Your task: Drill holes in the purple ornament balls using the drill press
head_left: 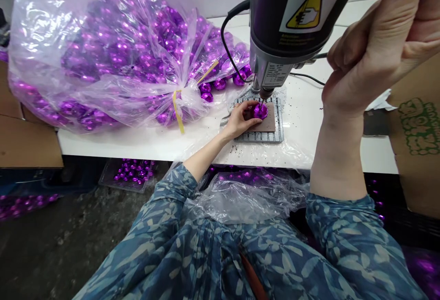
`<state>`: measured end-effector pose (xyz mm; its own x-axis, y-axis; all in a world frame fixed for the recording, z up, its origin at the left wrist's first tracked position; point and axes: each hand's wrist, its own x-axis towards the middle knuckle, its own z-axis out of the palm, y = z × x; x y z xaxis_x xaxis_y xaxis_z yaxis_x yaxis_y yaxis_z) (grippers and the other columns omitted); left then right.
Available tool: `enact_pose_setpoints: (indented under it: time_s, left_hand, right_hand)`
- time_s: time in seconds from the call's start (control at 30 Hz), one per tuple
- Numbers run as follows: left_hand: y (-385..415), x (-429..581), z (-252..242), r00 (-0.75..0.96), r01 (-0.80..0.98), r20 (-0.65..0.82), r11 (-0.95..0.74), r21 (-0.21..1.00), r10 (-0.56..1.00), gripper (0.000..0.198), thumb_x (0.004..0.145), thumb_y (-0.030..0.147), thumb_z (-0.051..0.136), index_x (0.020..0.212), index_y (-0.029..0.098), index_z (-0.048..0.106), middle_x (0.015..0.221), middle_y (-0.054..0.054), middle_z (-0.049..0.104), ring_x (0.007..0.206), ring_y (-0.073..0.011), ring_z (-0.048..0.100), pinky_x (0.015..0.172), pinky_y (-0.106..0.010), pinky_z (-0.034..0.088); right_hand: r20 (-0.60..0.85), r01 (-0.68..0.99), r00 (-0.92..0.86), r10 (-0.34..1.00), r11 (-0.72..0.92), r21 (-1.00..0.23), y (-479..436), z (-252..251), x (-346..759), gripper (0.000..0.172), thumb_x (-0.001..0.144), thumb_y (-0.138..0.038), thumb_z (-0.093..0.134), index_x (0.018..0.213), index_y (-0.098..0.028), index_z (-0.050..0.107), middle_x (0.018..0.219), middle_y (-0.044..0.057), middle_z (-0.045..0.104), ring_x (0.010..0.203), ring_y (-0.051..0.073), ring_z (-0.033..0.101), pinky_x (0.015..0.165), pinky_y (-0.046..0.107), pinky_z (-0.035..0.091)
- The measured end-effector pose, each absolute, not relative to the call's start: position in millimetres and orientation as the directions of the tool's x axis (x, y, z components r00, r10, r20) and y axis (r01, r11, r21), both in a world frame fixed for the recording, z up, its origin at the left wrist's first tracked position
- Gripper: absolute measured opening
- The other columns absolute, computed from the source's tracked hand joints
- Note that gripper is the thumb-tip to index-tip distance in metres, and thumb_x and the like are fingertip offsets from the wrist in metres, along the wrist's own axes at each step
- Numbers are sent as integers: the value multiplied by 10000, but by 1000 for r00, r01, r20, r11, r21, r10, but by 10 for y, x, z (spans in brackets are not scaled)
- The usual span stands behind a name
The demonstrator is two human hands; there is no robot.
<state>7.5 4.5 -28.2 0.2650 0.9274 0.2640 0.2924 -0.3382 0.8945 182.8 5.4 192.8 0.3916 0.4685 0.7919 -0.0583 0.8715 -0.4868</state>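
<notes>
My left hand (pixel 241 119) pinches a shiny purple faceted ball (pixel 260 111) between thumb and fingers. Under the ball lies a brown board (pixel 266 124), which rests on the slotted metal base (pixel 278 136) of a bench drill press (pixel 288 20). The drill bit (pixel 261 100) points down at the ball's top and appears to meet it; whether it is inside, I cannot tell. At the upper right, the fingers of my right hand (pixel 378 39) curl round the drill press lever (pixel 320 56), a thin rod from the machine's side, its grip mostly hidden.
A large clear bag (pixel 113 52) of purple balls, tied with a yellow strip (pixel 178 112), fills the table's left. Loose balls (pixel 219 84) lie beside it. Cardboard boxes stand at both sides. Clear plastic (pixel 247 194) covers my lap; a tray (pixel 130 171) of balls sits below.
</notes>
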Motion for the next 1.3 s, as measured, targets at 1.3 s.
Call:
enact_pose_setpoints:
  time_s: [1.3]
  left_hand:
    - [-26, 155, -277, 221, 257, 274, -326, 910, 936, 590, 852, 331, 943, 1358, 218, 662, 1329, -126, 744, 1341, -345, 668, 1202, -584, 550]
  right_hand:
    - [800, 128, 477, 364, 872, -473, -88, 1245, 1862, 476, 981, -718, 593, 855, -259, 603, 513, -75, 138, 426, 60, 147, 523, 281, 264]
